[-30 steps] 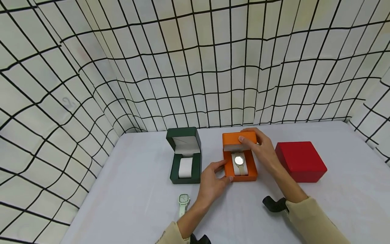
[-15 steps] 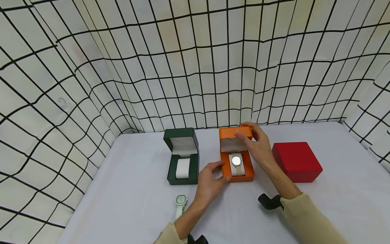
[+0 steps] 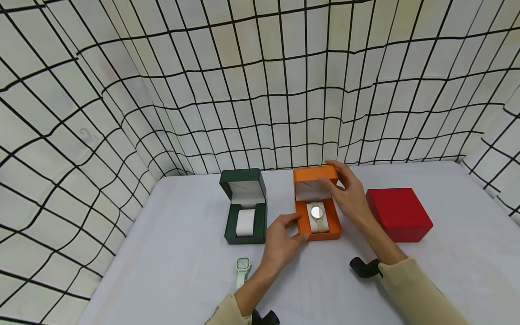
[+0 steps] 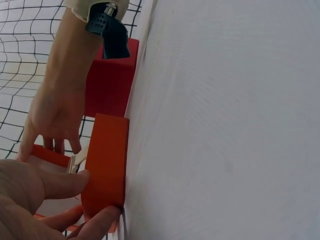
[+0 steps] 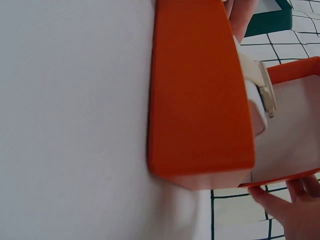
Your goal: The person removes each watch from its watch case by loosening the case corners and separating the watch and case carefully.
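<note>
An orange watch box (image 3: 335, 229) stands on the white table with its lid (image 3: 309, 173) raised. A pale-strapped watch (image 3: 317, 212) sits inside, wrapped round a white cushion; the right wrist view shows this watch (image 5: 267, 92) from the side. My left hand (image 3: 280, 243) grips the box base at its front left corner, thumb at the front and fingers along the left side. At the lid's right end, my right hand (image 3: 352, 197) holds the lid, thumb toward its front and other fingers behind. In the left wrist view, the left thumb (image 4: 62, 184) touches the orange front wall.
To the left stands a green watch box (image 3: 231, 228), lid up, holding a bare white cushion (image 3: 245, 223). A mint-green watch (image 3: 243, 265) lies before it, partly behind my left forearm. Right of my hands is a closed red box (image 3: 400, 214). Black-gridded white cloth (image 3: 284, 108) surrounds the table.
The orange box's lid has tilted further back with my right hand on it, showing more of its pale lining. My left hand stays at the box's corner.
</note>
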Demonstrator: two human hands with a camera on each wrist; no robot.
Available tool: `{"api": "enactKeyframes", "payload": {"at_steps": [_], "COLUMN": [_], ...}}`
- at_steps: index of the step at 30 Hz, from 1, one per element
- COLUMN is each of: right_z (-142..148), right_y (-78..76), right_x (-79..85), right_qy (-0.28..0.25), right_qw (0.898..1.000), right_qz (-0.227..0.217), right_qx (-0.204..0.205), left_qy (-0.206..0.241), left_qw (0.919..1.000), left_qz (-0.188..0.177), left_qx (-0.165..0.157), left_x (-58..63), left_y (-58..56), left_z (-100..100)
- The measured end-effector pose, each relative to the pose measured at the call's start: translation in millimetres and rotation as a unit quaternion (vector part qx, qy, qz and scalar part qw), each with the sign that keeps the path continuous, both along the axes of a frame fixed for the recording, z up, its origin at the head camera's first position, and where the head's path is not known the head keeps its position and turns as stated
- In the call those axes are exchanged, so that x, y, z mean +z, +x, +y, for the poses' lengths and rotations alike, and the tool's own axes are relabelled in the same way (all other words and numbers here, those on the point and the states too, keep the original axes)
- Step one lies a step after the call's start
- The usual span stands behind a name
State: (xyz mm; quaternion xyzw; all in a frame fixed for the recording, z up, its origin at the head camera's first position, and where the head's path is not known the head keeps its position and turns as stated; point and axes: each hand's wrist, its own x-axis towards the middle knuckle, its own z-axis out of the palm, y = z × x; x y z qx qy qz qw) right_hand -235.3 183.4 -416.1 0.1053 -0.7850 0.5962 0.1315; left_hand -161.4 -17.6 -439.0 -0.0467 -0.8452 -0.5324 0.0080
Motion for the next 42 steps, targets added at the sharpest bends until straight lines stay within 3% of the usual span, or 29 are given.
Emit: {"api": "enactKeyframes", "payload": {"at_steps": [11, 22, 30, 39, 42], "right_z": [1.5, -1.0, -1.4, -1.9, -1.7], "right_y": [-2.4, 7.6, 21.6, 40.3, 43.2], "right_x": [13.6, 12.4, 8.2, 4.5, 2.3], "right_qy": [0.053, 0.081, 0.110, 0.104, 0.127], "right_qw": [0.997, 0.994, 0.992, 0.986, 0.982], "right_qz": [-0.046, -0.064, -0.010, 0.071, 0.082], "right_qx": [-0.014, -0.027, -0.054, -0.110, -0.114], "left_qy": [-0.003, -0.003, -0.011, -0.004, -0.018], "left_qw": [0.9999, 0.9992, 0.9994, 0.9994, 0.9995], "left_qz": [-0.013, -0.039, -0.030, -0.032, -0.025], "left_qx": [-0.007, -0.010, -0.010, -0.012, -0.008], "left_x": [3.4, 5.0, 6.8, 6.6, 7.0], "left_y": [-0.3, -2.9, -1.9, -2.1, -2.5], "left_z": [0.3, -3.1, -1.3, 0.0, 0.5]}}
